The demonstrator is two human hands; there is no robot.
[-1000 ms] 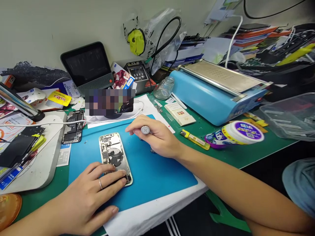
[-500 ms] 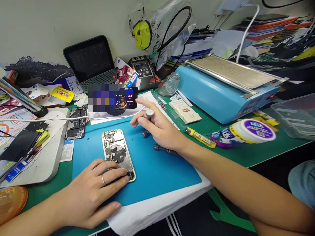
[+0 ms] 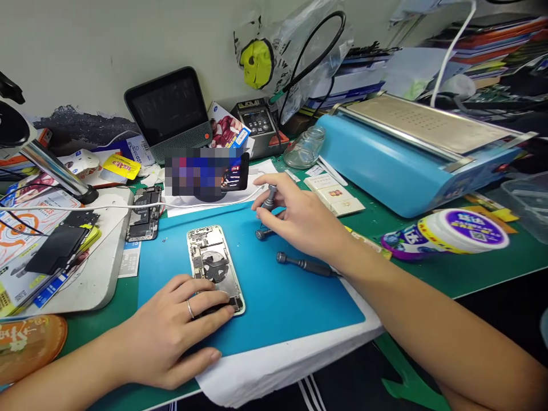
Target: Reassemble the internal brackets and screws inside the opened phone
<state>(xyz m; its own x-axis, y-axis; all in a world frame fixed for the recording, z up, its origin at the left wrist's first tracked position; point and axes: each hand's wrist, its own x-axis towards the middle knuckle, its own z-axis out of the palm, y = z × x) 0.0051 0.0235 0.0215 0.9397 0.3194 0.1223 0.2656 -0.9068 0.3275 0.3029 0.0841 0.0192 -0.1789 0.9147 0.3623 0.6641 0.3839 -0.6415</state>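
Note:
An opened phone (image 3: pixel 214 265), its inner parts exposed, lies on a blue mat (image 3: pixel 265 308). My left hand (image 3: pixel 180 325) rests on the phone's lower end, fingers stretched out and a ring on one of them. Above the mat, to the right of the phone, my right hand (image 3: pixel 299 217) is closed around a grey screwdriver (image 3: pixel 269 197); its knobbed end shows between the fingers and the rest is hidden. Beneath that hand lie a second screwdriver (image 3: pixel 263 234), partly covered, and a third screwdriver (image 3: pixel 306 266). A propped-up phone (image 3: pixel 235 171) with a lit screen stands beyond my right fingertips.
Another opened phone (image 3: pixel 144 214) lies left of the mat, with a white cable (image 3: pixel 107 207) running across. A blue machine (image 3: pixel 385 165) with a metal plate, a glass jar (image 3: pixel 305 147) and a white-and-purple tub (image 3: pixel 462 231) stand to the right. A dark display (image 3: pixel 169 108) stands behind.
My right hand has drawn back from the propped-up phone's screen, its index finger now more bent. The left hand stays on the opened phone. The whole view has shifted slightly.

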